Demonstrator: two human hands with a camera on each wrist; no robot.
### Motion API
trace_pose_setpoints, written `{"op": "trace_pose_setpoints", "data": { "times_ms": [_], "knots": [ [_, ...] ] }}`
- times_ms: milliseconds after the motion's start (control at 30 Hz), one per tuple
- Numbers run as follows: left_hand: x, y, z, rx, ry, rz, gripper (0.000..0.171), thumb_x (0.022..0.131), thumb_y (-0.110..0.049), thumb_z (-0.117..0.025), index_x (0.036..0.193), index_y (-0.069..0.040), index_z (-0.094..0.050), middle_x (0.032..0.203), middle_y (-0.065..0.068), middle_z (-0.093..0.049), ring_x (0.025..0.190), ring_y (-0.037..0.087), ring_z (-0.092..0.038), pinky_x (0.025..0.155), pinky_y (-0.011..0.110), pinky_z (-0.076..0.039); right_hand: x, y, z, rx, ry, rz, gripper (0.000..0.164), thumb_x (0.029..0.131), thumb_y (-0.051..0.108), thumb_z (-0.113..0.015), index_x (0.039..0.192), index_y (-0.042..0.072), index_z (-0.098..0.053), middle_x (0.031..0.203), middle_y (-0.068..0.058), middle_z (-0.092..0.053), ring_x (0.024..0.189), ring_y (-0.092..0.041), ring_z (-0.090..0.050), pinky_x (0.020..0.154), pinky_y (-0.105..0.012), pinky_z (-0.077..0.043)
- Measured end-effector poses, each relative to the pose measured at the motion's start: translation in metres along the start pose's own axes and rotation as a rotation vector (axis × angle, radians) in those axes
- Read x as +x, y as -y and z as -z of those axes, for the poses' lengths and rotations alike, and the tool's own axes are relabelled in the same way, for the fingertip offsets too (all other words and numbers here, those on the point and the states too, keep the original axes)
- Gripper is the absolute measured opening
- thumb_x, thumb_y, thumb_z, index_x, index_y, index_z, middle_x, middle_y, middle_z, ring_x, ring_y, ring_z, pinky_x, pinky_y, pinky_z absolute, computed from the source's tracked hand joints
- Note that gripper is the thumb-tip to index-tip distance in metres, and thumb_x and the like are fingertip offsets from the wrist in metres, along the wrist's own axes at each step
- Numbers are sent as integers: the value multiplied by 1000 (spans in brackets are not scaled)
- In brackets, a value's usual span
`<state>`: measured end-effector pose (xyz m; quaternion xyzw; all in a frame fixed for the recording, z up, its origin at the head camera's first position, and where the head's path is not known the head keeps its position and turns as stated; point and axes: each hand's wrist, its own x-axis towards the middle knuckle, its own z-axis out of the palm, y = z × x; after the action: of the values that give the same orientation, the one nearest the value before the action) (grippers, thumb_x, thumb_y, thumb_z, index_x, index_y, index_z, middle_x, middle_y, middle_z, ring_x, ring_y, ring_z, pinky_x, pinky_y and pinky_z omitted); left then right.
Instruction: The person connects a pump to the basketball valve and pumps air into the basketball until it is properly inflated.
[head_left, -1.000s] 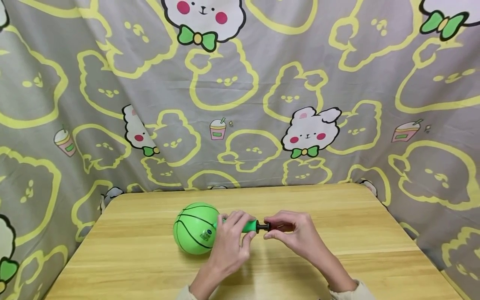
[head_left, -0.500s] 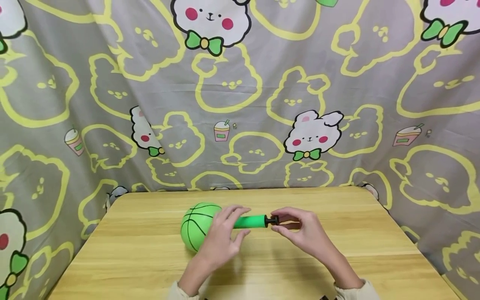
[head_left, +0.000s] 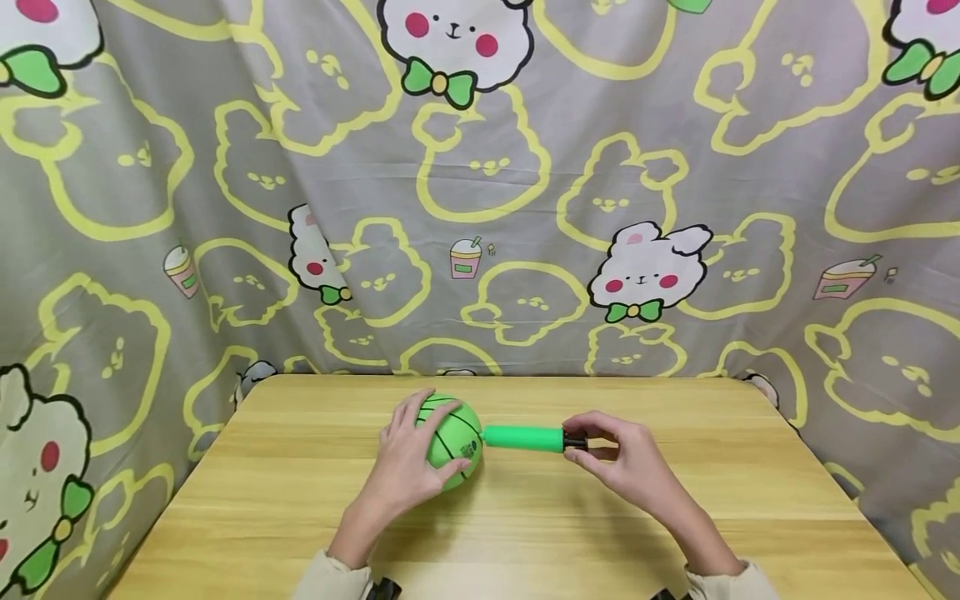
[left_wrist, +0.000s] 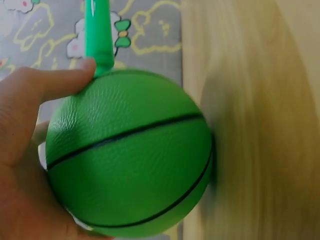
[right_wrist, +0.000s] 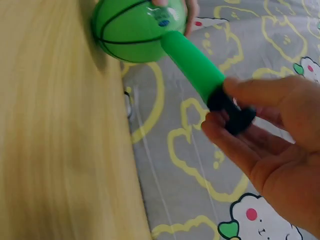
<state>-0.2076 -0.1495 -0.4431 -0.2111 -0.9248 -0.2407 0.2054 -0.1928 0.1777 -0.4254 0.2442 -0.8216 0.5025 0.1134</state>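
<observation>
A green ball with black basketball lines [head_left: 454,435] rests on the wooden table, and my left hand [head_left: 405,457] grips it from the left, fingers over its top and thumb at the near side. Out of the ball's right side sticks a green hand pump [head_left: 522,438], lying nearly level. In the right wrist view, the thumb and fingers of my right hand [right_wrist: 285,135] pinch the black collar at the pump's outer end, by its short black handle [right_wrist: 240,120]. The left wrist view shows the ball [left_wrist: 130,155] large, with the left thumb by the pump's joint.
The light wooden table [head_left: 600,533] spreads around both hands. Behind it and at both sides hangs a grey curtain [head_left: 510,200] with yellow outlines and white cartoon animals.
My left hand has let go of the pump and moved left onto the ball. The right hand stays at the pump's black end. Ball and pump have shifted right in the view, which has turned.
</observation>
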Motion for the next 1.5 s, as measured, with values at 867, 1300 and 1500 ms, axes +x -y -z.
{"op": "trace_pose_setpoints", "data": {
  "times_ms": [867, 1300, 1500],
  "knots": [
    [0, -15, -13, 107, -68, -10, 72, 74, -50, -87, 138, -31, -60, 149, 15, -43, 136, 39, -38, 89, 70, -40, 41, 6, -70, -449, 117, 205, 26, 85, 13, -84, 109, 14, -75, 104, 4, -74, 89, -9, -69, 76, -35, -58],
    [2, -17, -15, 128, -63, -4, 72, 75, -52, -86, 139, -31, -60, 149, 14, -43, 136, 39, -38, 90, 70, -39, 49, 1, -85, -473, 122, 166, 16, 87, 15, -81, 100, 18, -72, 93, 5, -67, 79, -8, -62, 70, -30, -54],
    [2, -16, -15, 130, -60, -7, 72, 75, -51, -86, 139, -32, -60, 149, 14, -43, 136, 38, -38, 89, 70, -40, 51, 1, -89, -518, 107, 165, 17, 81, 11, -77, 95, 20, -71, 87, 7, -61, 71, -7, -54, 62, -26, -48]
  ]
}}
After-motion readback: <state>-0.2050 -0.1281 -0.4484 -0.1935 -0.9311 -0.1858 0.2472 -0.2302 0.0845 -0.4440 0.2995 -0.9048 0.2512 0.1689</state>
